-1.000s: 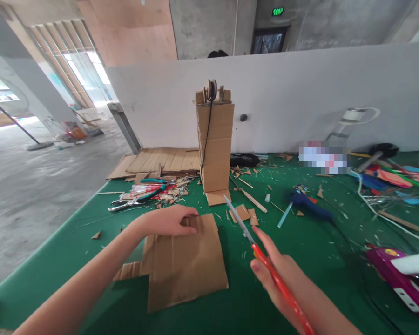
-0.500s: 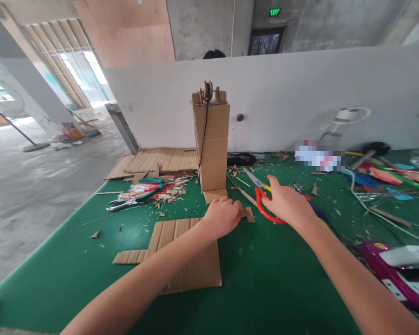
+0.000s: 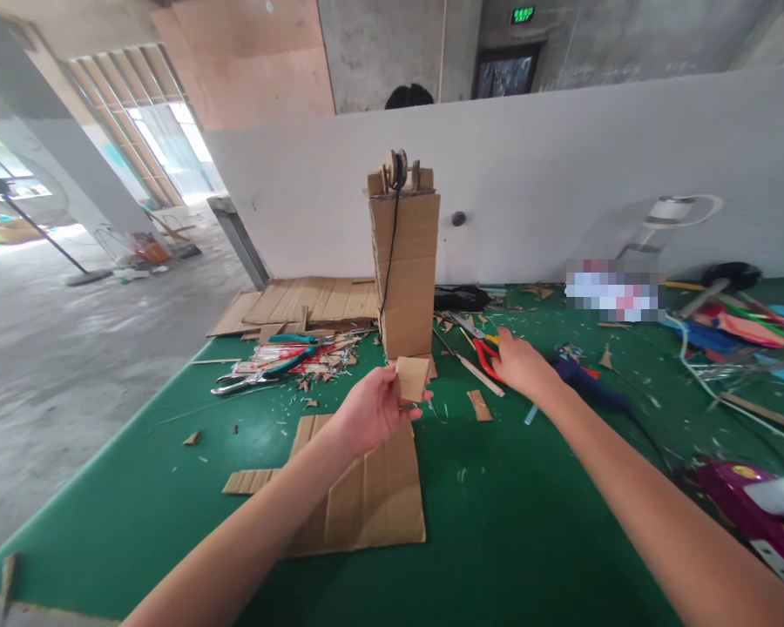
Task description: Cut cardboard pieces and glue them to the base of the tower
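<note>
Small square brown cardboard piece is pinched in the left hand's fingers above the green desk, while the right hand meets red-handled metal scissors (whether its fingers grip, one cannot tell).

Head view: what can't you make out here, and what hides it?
In the head view:
Scissors: handles partly hidden by the right hand.
Large cardboard sheet: partly covered by the left hand and forearm.
Purple device: cut off by right edge.
Pixelated item: details lost to blocks.
Person: the white partition hides all but the head's top.
</note>
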A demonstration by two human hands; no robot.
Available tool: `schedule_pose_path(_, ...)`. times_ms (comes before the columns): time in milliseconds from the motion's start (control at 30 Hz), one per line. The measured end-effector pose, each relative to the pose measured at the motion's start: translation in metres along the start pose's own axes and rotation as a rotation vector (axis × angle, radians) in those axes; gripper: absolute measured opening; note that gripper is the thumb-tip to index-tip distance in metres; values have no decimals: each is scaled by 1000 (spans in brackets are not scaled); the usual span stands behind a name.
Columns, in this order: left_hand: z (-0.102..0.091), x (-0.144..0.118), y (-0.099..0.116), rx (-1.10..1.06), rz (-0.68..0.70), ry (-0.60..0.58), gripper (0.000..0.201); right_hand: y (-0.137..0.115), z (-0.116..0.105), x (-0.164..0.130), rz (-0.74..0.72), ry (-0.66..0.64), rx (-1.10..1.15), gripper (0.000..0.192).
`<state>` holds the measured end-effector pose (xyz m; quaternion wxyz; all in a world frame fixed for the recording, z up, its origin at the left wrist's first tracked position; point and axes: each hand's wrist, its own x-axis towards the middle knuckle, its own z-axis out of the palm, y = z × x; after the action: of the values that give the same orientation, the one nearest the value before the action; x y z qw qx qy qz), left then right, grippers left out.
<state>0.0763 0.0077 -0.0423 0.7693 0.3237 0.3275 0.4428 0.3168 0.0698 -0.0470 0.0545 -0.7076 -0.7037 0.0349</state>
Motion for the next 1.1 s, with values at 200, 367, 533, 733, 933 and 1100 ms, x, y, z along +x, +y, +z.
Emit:
schedule_pose_path(200, 3, 0, -8, 68, 228, 169, 18, 3, -2, -5, 136, 79, 51, 60)
schedule_pose_path(367, 3, -2, -4, 152, 319, 223, 26, 2, -10, -36, 111, 162, 497, 73)
schedule_pose_path(533, 7, -1, 0, 68, 364, 248, 33, -8, -19, -89, -201, -210, 820, 72)
schedule_pose_path(733, 8, 0, 3, 37, 456, 293, 34, -17, -27, -111, -312, -383, 664, 78)
schedule_pose_path(933, 8, 0, 1, 115, 427, 294, 35, -23, -25, -111, -289, -493, 766, 74)
schedule_pose_path(1100, 7, -3, -1, 196, 451, 299, 31, -26, -21, -112, -299, -495, 885, 69)
